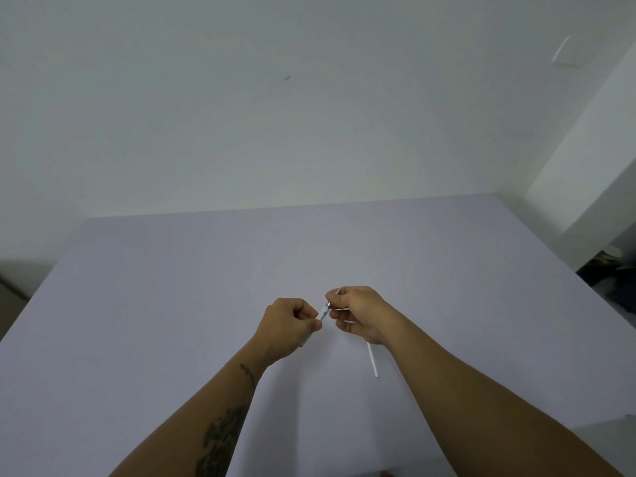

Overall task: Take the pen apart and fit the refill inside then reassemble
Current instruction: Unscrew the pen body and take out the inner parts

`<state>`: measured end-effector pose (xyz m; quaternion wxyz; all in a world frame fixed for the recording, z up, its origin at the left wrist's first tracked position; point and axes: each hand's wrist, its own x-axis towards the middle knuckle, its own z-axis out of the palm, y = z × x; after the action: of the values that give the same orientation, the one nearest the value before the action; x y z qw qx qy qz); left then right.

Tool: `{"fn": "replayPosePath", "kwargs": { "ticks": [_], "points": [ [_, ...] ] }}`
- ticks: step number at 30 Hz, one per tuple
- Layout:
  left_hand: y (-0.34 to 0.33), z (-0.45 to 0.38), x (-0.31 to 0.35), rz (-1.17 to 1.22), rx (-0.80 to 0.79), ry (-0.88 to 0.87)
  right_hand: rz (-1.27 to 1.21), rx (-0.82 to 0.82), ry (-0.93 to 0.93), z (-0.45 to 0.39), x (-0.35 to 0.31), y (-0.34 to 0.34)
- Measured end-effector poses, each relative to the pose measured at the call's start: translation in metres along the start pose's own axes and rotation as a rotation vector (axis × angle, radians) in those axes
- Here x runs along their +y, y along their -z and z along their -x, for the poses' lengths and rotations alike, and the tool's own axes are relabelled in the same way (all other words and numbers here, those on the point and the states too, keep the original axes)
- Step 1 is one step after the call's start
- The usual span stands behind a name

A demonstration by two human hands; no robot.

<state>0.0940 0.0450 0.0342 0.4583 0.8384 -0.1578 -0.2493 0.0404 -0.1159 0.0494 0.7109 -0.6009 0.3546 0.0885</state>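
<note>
My left hand [287,325] is closed around a white pen barrel [322,313], whose upper end sticks out between the two hands and whose dark lower end peeks out below the fist. My right hand [358,313] pinches the barrel's silvery tip end with thumb and fingers. The same hand also holds a thin white refill [372,361]; its long end hangs down below the palm and its fine metal point [339,289] pokes out above the knuckles. Both hands hover a little above the pale lilac table [172,304].
A bare white wall stands behind the table's far edge. A white column rises at the right, with dark items on the floor [616,270] beside the table's right edge.
</note>
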Motion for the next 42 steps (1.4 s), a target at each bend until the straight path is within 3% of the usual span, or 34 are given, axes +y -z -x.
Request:
{"fn": "replayPosePath", "kwargs": {
  "ticks": [14,31,42],
  "points": [
    [0.004,0.006,-0.001,0.009,0.018,-0.003,0.053,0.013,0.053,0.009,0.000,-0.001],
    [0.001,0.010,0.001,0.009,0.030,-0.022,-0.050,-0.013,0.058,0.005,-0.006,0.003],
    [-0.007,-0.008,-0.013,-0.023,0.058,0.075,-0.109,0.193,0.116,-0.028,-0.021,0.020]
  ]
}}
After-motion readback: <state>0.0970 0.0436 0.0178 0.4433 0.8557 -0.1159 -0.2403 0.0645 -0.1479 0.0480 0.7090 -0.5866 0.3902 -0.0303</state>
